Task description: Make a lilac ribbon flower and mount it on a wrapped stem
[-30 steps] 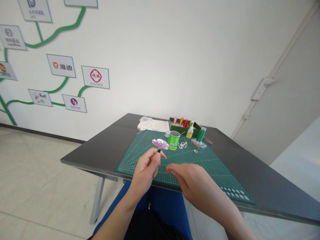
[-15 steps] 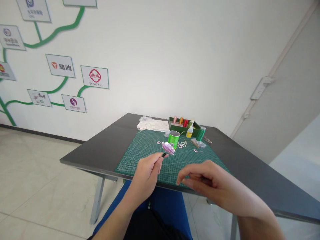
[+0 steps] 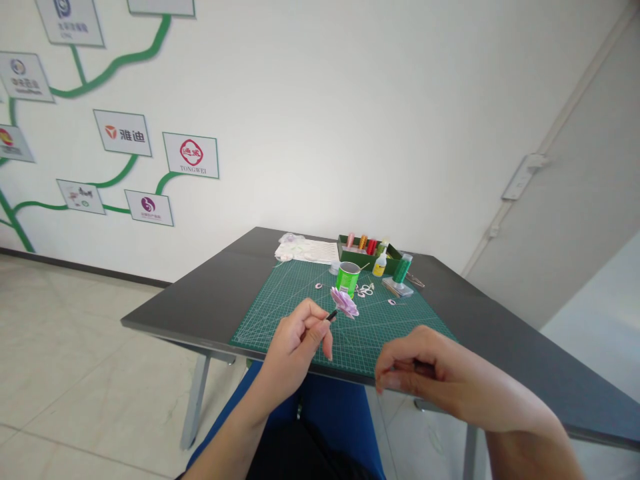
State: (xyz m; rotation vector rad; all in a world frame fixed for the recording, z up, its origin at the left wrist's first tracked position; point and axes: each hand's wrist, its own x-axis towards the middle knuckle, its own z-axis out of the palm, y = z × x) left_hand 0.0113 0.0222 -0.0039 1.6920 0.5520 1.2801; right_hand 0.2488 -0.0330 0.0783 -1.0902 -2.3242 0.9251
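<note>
My left hand [image 3: 296, 348] pinches the short dark stem of a pale purple flower [image 3: 345, 303] between thumb and fingers. The flower's layered petals tilt away to the right, over the green cutting mat [image 3: 285, 293]. Lower to the right, my right hand [image 3: 425, 370] hangs at the mat's front edge, apart from the flower. Its fingers are curled and its thumb and fingertips close together; whatever they hold, if anything, is hidden or too thin to make out.
Beyond the flower stands a green can [image 3: 347, 277], with white-handled scissors [image 3: 367, 289] beside it. Behind are a yellow-labelled glue bottle [image 3: 379, 265], a dark green box [image 3: 345, 255] with thread spools, a green spool [image 3: 401, 269] and a white sheet [image 3: 317, 251] at the back left.
The flower has turned in my left hand and shifted slightly right and down, its petals showing more openly. My right hand has moved right and a little down, away from it.
</note>
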